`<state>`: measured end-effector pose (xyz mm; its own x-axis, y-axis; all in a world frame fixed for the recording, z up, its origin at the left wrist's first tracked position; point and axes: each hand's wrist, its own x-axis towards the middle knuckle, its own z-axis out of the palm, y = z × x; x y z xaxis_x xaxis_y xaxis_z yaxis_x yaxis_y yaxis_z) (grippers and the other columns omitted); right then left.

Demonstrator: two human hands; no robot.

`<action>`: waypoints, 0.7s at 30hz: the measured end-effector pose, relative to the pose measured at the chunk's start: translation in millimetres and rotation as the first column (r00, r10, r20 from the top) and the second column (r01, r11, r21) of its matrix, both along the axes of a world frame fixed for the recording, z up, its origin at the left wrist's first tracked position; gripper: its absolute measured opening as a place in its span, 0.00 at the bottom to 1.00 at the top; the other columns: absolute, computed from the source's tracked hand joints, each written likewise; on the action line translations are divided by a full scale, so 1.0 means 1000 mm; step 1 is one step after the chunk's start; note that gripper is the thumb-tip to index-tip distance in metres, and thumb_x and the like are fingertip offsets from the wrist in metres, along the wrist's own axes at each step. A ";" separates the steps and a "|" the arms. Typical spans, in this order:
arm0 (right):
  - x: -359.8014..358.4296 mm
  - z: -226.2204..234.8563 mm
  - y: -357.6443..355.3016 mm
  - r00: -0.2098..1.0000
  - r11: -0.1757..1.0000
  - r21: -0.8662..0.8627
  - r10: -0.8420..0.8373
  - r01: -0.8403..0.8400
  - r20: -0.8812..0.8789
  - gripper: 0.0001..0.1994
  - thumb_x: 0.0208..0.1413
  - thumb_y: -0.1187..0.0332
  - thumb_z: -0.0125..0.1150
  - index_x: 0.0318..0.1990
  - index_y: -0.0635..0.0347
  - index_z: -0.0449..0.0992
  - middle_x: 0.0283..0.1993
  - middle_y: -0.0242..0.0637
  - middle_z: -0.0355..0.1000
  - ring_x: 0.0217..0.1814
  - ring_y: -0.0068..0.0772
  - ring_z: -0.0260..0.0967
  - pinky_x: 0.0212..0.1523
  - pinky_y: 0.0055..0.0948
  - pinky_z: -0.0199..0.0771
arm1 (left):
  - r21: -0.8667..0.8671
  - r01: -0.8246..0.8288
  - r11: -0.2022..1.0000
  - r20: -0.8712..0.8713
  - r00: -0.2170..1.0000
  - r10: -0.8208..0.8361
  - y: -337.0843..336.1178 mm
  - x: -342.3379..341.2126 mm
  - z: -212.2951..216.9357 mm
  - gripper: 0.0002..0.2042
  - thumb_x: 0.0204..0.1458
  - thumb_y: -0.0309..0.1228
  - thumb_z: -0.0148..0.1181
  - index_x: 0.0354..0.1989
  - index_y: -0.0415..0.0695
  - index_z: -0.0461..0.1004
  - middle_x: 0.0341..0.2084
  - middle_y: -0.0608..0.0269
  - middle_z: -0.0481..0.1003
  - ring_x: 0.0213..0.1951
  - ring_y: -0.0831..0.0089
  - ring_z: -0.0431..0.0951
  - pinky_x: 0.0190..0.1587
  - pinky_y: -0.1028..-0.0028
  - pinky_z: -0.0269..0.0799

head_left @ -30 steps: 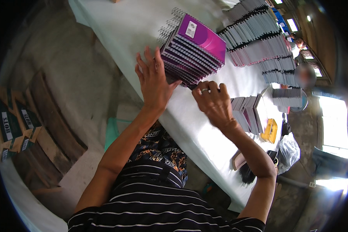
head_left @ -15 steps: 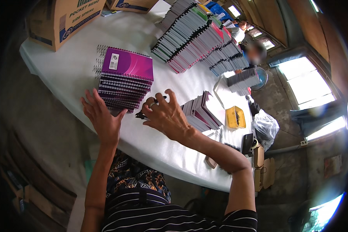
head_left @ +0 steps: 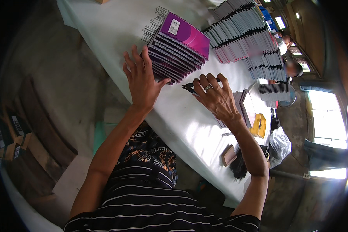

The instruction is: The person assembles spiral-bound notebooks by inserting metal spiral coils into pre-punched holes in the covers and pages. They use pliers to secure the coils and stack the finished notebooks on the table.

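A stack of spiral-bound notebooks [head_left: 185, 34] sits slantwise on the white-covered bench [head_left: 174, 106], its top cover purple with a pink curve and a white label, the edges below showing in close rows. Dark wire coils [head_left: 154, 24] jut past its upper left side. The black plier-like tool [head_left: 188, 87], held in the right hand [head_left: 215, 96], points toward the stack's near end, just apart from it.

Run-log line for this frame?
left hand: spread at purple spiral-notebook stack | right hand: gripping black plier-like tool, tip near stack | white table: yellow tray
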<state>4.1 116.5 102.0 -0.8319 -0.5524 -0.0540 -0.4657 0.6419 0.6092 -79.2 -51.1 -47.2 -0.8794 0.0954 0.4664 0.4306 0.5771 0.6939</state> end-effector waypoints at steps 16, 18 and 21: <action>-0.013 -0.008 0.001 0.991 0.987 0.093 0.134 -0.131 -0.027 0.13 0.46 0.68 0.64 0.42 0.48 0.74 0.44 0.16 0.67 0.55 0.20 0.55 0.56 0.28 0.58 | 0.026 0.015 1.000 -0.006 1.000 -0.015 0.001 0.001 0.002 0.57 0.37 0.57 0.69 0.70 0.39 0.41 0.68 0.35 0.44 0.68 0.31 0.39 0.65 0.41 0.41; -0.015 -0.007 0.003 0.985 0.982 0.103 0.166 -0.160 -0.050 0.14 0.45 0.68 0.64 0.42 0.48 0.74 0.43 0.16 0.68 0.54 0.20 0.57 0.56 0.27 0.58 | 0.022 0.016 1.000 -0.002 1.000 -0.015 0.002 0.001 0.001 0.57 0.37 0.57 0.69 0.70 0.39 0.41 0.68 0.35 0.44 0.68 0.31 0.39 0.65 0.41 0.41; -0.017 -0.010 0.005 0.982 0.983 0.062 0.178 -0.175 -0.058 0.14 0.45 0.68 0.65 0.41 0.48 0.74 0.42 0.14 0.68 0.51 0.20 0.59 0.54 0.25 0.60 | 0.017 0.013 1.000 -0.003 1.000 -0.013 0.001 0.001 0.002 0.58 0.37 0.57 0.69 0.70 0.39 0.41 0.68 0.35 0.43 0.68 0.31 0.39 0.65 0.41 0.41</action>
<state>-13.4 121.5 92.1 -0.7242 -0.6885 -0.0394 -0.5280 0.5168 0.6739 -78.5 -49.6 -44.9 -0.8767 0.0989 0.4707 0.4402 0.5594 0.7024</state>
